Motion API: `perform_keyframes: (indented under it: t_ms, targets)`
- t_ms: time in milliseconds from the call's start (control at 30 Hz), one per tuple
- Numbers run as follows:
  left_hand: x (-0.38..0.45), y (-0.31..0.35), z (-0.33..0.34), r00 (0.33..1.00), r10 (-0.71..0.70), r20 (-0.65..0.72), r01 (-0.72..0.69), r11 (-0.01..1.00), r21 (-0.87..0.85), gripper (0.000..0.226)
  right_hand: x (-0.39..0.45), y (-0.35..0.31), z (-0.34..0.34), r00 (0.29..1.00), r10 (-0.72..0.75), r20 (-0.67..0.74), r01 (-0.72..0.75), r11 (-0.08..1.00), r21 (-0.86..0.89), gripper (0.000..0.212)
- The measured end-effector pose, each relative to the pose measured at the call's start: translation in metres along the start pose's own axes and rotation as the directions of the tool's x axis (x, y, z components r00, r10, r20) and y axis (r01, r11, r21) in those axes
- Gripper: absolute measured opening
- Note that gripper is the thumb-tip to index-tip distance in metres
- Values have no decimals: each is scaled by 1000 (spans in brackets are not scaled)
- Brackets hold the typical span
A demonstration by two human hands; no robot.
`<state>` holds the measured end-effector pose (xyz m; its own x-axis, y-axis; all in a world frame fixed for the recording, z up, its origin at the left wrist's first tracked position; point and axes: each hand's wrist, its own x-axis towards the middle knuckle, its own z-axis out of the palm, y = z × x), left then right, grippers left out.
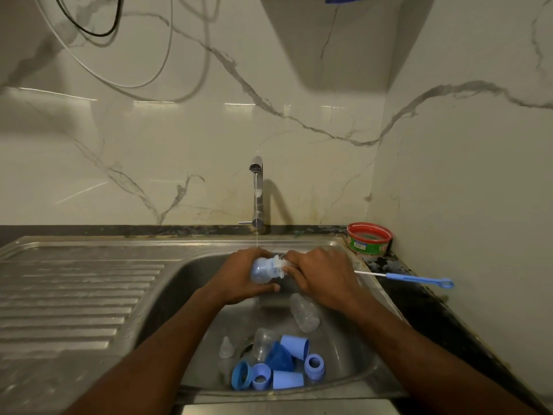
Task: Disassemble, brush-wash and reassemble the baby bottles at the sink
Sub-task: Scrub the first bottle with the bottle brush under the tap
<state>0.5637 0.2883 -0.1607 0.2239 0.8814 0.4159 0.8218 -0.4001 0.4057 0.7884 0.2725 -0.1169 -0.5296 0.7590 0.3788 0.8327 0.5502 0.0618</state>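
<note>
Nearest the camera, at the sink's point(353, 381) front edge, blue collars and caps point(281, 374) lie loose around the drain with clear teats and two bare bottles point(303, 313), so disassembly looks finished. Washing seems under way. At the basin's back edge, under the running tap point(256, 187), the left hand point(239, 277) wraps a bottle point(263, 271), and the right hand point(317, 274) pinches the bottle brush point(401, 276), bristles at the bottle's mouth. Reassembly looks wholly left. Which loose parts are already washed I cannot tell. A red tub point(369, 238) sits at the counter's back right corner.
</note>
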Motion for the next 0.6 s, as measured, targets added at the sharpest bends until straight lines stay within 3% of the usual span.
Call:
perform_keyframes:
  t_ms: [67,200,267,333,367,500,600]
  targets:
    - [-1,6,4,997,10,79,-8,1000,-24,76,-3,-3,2,995,95,25,-95,995,4,38]
    - [3,8,-2,990,118,79,-122,992,42,63,-6,-1,2,956,295,7,-295,954,50,36]
    - [5,8,-7,975,200,93,-210,971,115,54,-2,0,5,901,382,205,-424,875,233,36]
    - [6,6,-11,961,254,112,-272,944,187,49,3,3,10,822,385,420,-559,688,462,33]
    - [7,4,-13,961,260,98,-276,935,223,49,6,5,10,799,379,467,-591,635,497,34]
    - [7,-14,-18,977,198,-83,-167,944,286,56,8,10,3,806,432,406,-571,750,335,32]
    - [8,-12,-18,976,192,-105,-149,935,322,55,8,13,0,813,430,393,-550,790,272,35]
